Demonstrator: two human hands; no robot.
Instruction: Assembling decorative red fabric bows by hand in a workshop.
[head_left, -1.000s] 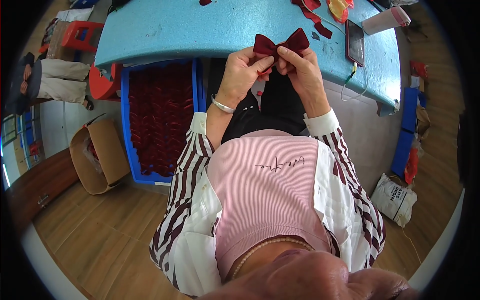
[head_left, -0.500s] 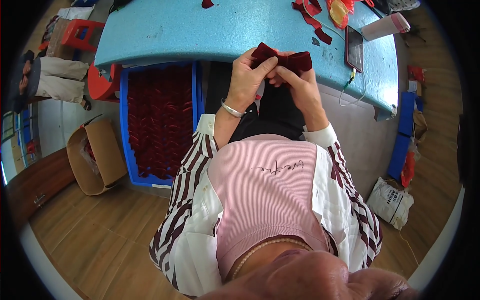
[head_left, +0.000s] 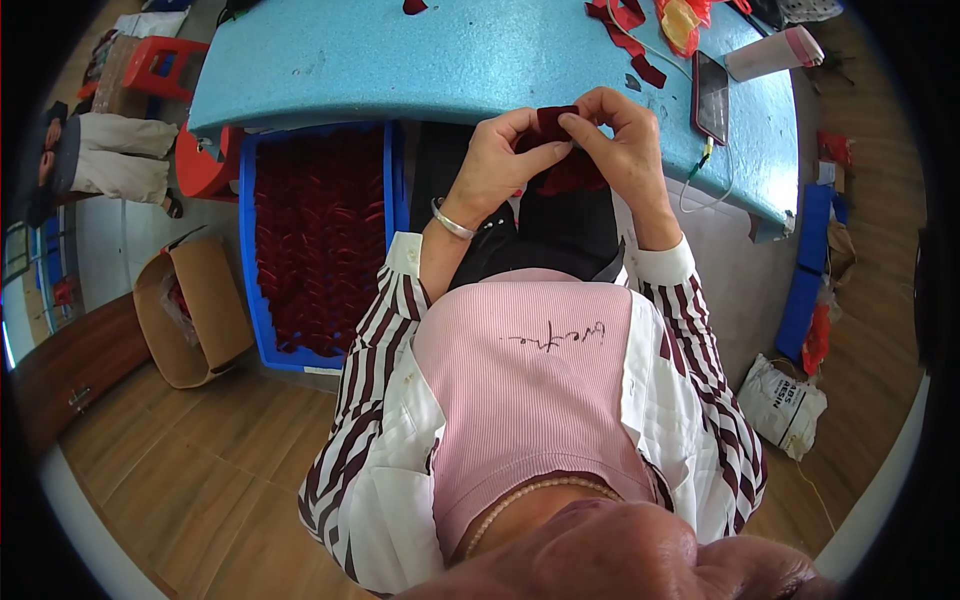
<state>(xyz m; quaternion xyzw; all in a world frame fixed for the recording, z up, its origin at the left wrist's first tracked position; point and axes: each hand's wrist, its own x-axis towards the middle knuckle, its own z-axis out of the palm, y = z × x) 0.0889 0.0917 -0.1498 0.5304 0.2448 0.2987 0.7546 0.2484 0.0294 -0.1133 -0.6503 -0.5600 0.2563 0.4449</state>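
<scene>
Above my lap, at the front edge of the table, I have a dark red velvet bow [head_left: 556, 122] in both hands. My left hand [head_left: 500, 160] is closed on its left side, with the thumb stretched towards the middle. From the right, my right hand [head_left: 624, 150] pinches the upper part between thumb and bent fingers. More red velvet shows below the fingertips, though much of the bow is hidden by my hands. To my left, a blue crate [head_left: 258, 300] is filled with rows of similar dark red velvet pieces.
On the light blue table [head_left: 440, 60] lie a phone [head_left: 709, 98] with a white cable, a pale roll [head_left: 775, 54] and red velvet scraps [head_left: 648, 70]. Red stools [head_left: 205, 165], a cardboard box [head_left: 215, 310] and a seated person [head_left: 120, 150] are at the left. A white sack [head_left: 783, 405] stands right.
The bow was spread sideways with both loops showing; now it is turned and mostly covered by my fingers. My right hand has moved up and right, with its fingers bent over.
</scene>
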